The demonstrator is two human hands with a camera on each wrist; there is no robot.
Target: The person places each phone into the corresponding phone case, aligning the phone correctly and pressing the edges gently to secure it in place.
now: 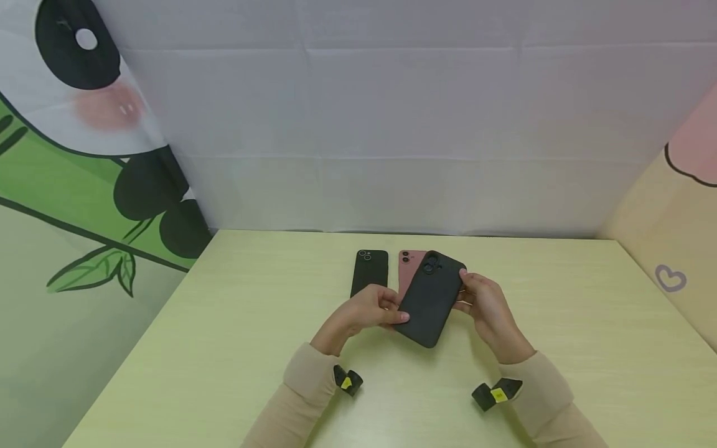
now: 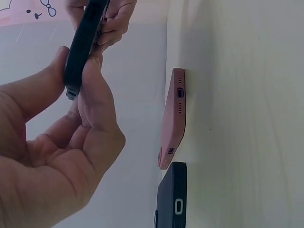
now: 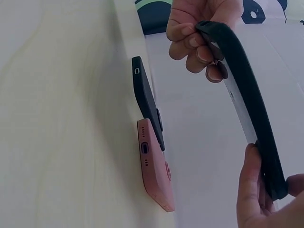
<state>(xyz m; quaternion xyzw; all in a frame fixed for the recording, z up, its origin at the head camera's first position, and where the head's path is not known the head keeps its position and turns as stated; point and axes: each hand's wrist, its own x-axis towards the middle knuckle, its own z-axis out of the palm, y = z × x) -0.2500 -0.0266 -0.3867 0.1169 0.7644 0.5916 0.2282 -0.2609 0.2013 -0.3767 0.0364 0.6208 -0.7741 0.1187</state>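
Both hands hold a phone in a black case (image 1: 434, 298), tilted and raised above the table, its camera side toward the head view. My left hand (image 1: 366, 308) pinches the lower left corner between thumb and fingers. On the upper right edge, the right hand (image 1: 492, 311) grips with its thumb and fingers. In the right wrist view a pale, glossy face (image 3: 243, 114) shows inside the dark case rim (image 3: 254, 95). Behind the held phone lie a pink phone (image 1: 411, 261), partly covered by it, and another black phone (image 1: 370, 270), partly hidden by the left hand.
The pale yellow table (image 1: 224, 348) extends to both sides of the hands. A light grey sheet (image 1: 392, 124) stands along its back edge. Printed cartoon panels stand at left (image 1: 84, 186) and right (image 1: 672, 249). Each sleeve cuff carries a small black device (image 1: 348, 381).
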